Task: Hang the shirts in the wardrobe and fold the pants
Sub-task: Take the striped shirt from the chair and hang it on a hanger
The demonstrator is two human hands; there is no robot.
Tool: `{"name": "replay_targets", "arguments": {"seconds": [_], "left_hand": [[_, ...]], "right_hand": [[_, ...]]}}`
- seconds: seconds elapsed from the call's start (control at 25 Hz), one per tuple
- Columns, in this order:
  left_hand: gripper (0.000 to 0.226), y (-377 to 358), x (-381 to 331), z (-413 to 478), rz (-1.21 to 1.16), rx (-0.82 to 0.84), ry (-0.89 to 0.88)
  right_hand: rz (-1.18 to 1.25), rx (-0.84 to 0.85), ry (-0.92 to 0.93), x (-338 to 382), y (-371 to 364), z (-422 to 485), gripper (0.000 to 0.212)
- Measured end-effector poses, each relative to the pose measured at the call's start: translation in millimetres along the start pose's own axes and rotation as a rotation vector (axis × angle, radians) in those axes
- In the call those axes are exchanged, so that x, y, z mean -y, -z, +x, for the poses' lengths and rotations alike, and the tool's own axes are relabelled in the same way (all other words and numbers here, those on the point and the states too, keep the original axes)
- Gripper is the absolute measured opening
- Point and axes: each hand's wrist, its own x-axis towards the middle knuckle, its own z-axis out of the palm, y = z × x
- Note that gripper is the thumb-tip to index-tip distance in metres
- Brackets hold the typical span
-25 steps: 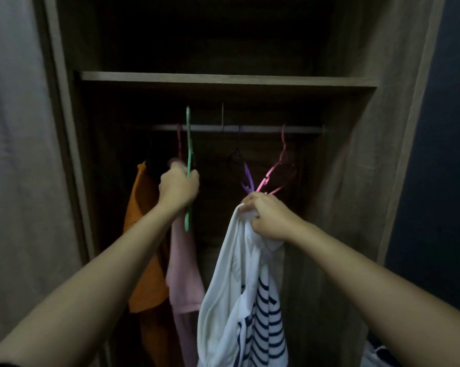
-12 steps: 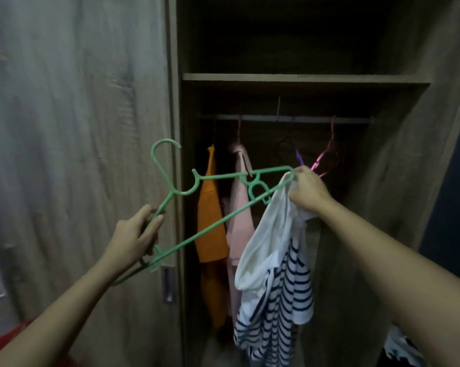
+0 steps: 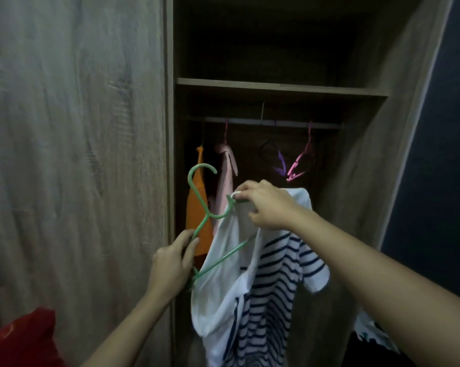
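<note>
- Before the open wood-grain wardrobe (image 3: pixel 276 87), near the frame's centre, a green plastic hanger (image 3: pixel 210 215) is held tilted, with its hook turned toward 11 o'clock.
- At 7 o'clock from centre, the left hand (image 3: pixel 170 266) is clamped on the lower arm of the green plastic hanger, fingers and thumb curled round it.
- At 1 o'clock from that hand, the right hand (image 3: pixel 266 205) is closed in a pinch on the neck opening of a white navy-striped shirt (image 3: pixel 273 282), which is pressed against the hanger's upper arm.
- From this grip the white navy-striped shirt is draped toward 6 o'clock. Part of the hanger is covered by its fabric, and it is not yet on the rail.
- At 12 o'clock, under the shelf, a metal rail (image 3: pixel 250 121) is seen.
- From the rail, an orange garment (image 3: pixel 197 205) and a pink garment (image 3: pixel 224 176) are hung at 11 o'clock.
- A purple plastic hanger (image 3: pixel 281 165) and a pink plastic hanger (image 3: pixel 301 160) are hung at 1 o'clock.
- At 9 o'clock a closed wooden door (image 3: pixel 78 154) is shown; at 7 o'clock, in the corner, a red fabric item (image 3: pixel 19 340).
</note>
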Motion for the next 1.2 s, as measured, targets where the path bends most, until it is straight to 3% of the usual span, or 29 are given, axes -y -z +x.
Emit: {"name": "replay_targets", "arguments": {"seconds": [0.08, 0.2, 0.36, 0.44, 0.52, 0.56, 0.64, 0.72, 0.76, 0.84, 0.92, 1.0, 1.12, 1.2], "left_hand": [[0.036, 1, 2, 0, -0.088, -0.066, -0.015], [0.04, 4, -8, 5, -0.198, -0.056, -0.058], [0.04, 6, -30, 20, 0.037, -0.129, -0.121], [0.039, -2, -45, -1, 0.03, -0.315, -0.158], [0.026, -27, -52, -47, -0.016, -0.333, -0.244], [0.02, -43, -51, -68, -0.023, -0.23, -0.234], [0.015, -70, -39, -87, -0.181, 0.181, 0.061], [0.032, -86, -26, -82, -0.377, 0.541, 0.197], [0.044, -89, -19, -75, -0.385, 0.639, 0.213], [0.063, -86, -7, -55, -0.397, 0.703, 0.328], [0.064, -74, 8, -32, -0.434, 0.715, 0.396], [0.065, -57, 18, -3, -0.34, 0.782, 0.285], [0.07, -38, 28, 30, -0.061, 1.054, 0.171], [0.068, -33, 29, 42, -0.004, 1.122, 0.193]], "right_hand": [[-0.072, -0.074, 0.074, -11, 5, -11, 0.043], [-0.266, -0.296, 0.132, -28, 10, -15, 0.049], [-0.343, -0.465, 0.084, -37, 17, -16, 0.052], [-0.354, -0.517, 0.078, -44, 18, -17, 0.048], [-0.372, -0.58, 0.062, -47, 20, -18, 0.045], [-0.363, -0.597, 0.061, -47, 23, -18, 0.045], [-0.345, -0.628, 0.068, -48, 30, -19, 0.048], [-0.324, -0.647, 0.063, -52, 38, -22, 0.053], [-0.31, -0.648, 0.072, -57, 40, -25, 0.054], [-0.334, -0.645, 0.094, -72, 36, -37, 0.053], [-0.404, -0.651, 0.084, -93, 22, -55, 0.052], [-0.435, -0.632, 0.04, -114, 3, -75, 0.055], [-0.5, -0.642, -0.055, -129, -23, -96, 0.056], [-0.551, -0.642, -0.093, -128, -37, -99, 0.056]]}}
